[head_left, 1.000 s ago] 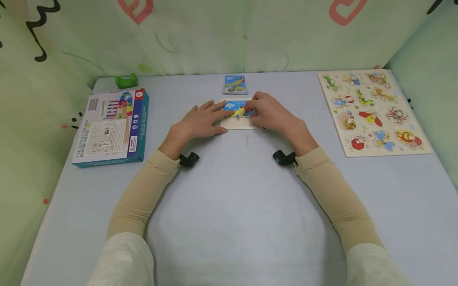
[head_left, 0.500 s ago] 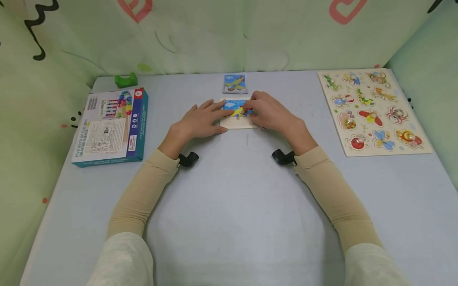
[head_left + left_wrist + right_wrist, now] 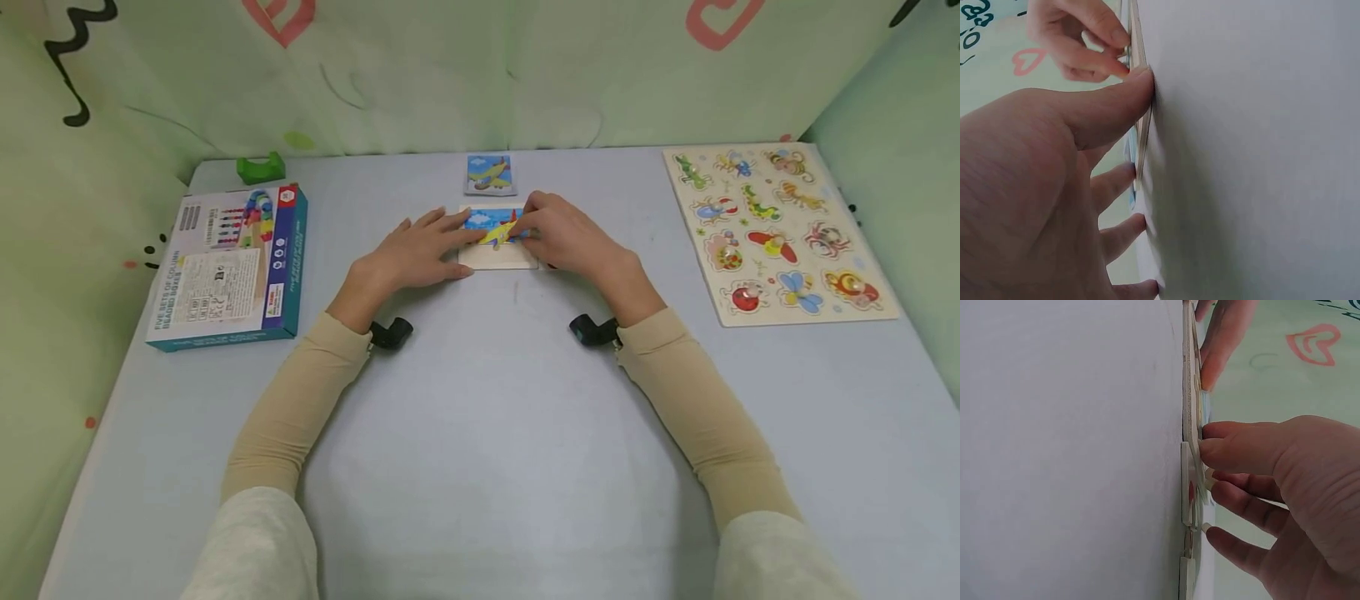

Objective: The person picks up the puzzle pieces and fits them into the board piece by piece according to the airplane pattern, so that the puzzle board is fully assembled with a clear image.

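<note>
In the head view a small wooden puzzle board [image 3: 497,259] lies at the far middle of the table, its upper half filled with a blue sky and yellow airplane picture. My left hand [image 3: 420,252] rests at its left side, fingers spread, thumb and index finger touching the board. At the right side, my right hand [image 3: 566,232] pinches a puzzle piece [image 3: 513,217] with a red and yellow print over the picture. The fingers cover part of this piece. In the right wrist view, loose flat pieces [image 3: 1186,500] lie below the thumb, past the board's end.
Behind the board lies a picture card or stack [image 3: 491,175] with the same airplane. On the left are a bead toy box [image 3: 217,267] and a green plastic piece [image 3: 261,169]. A wooden insect puzzle [image 3: 780,233] lies on the right. A printed curtain [image 3: 450,75] hangs behind.
My right fingers shift slightly over the board, and more of the red and yellow print shows beside them. The left hand stays on the board; the whole view drifts a little.
</note>
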Demonstrator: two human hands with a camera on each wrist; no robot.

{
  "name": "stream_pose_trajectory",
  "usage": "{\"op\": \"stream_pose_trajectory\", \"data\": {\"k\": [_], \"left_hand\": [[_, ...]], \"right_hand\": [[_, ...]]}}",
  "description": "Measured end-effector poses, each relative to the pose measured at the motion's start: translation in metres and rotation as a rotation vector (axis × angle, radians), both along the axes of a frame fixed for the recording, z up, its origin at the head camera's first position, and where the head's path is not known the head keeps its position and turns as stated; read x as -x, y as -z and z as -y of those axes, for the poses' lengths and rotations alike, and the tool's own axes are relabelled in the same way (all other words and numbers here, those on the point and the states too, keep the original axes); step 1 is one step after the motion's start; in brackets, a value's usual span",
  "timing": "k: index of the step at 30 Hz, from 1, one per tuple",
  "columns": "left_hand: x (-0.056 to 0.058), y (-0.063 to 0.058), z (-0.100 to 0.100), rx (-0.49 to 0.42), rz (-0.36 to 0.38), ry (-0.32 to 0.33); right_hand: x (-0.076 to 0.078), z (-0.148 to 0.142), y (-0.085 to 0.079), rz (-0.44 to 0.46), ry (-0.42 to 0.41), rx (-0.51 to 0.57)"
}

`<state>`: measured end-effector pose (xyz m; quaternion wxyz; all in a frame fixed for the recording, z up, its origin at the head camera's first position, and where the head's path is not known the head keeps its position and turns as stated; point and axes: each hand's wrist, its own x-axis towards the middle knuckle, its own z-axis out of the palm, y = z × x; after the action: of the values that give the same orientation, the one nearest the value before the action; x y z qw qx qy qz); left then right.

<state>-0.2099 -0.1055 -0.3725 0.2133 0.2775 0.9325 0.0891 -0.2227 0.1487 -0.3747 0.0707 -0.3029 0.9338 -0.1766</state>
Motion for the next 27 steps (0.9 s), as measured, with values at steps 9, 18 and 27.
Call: {"op": "stream_pose_trajectory", "data": {"k": [9, 18, 27], "left_hand": [[0.001, -0.001, 0.003, -0.014, -0.032, 0.008], [-0.001, 0.001, 0.003, -0.024, -0.059, -0.022], [-0.001, -0.001, 0.002, -0.038, -0.049, -0.029]], "right_hand": [[-0.001, -0.003, 0.005, 0.005, 0.009, 0.017], [-0.005, -0.017, -0.003, 0.175, 0.085, 0.045], [-0.022, -0.029, -0.014, 0.185, 0.133, -0.075]]}}
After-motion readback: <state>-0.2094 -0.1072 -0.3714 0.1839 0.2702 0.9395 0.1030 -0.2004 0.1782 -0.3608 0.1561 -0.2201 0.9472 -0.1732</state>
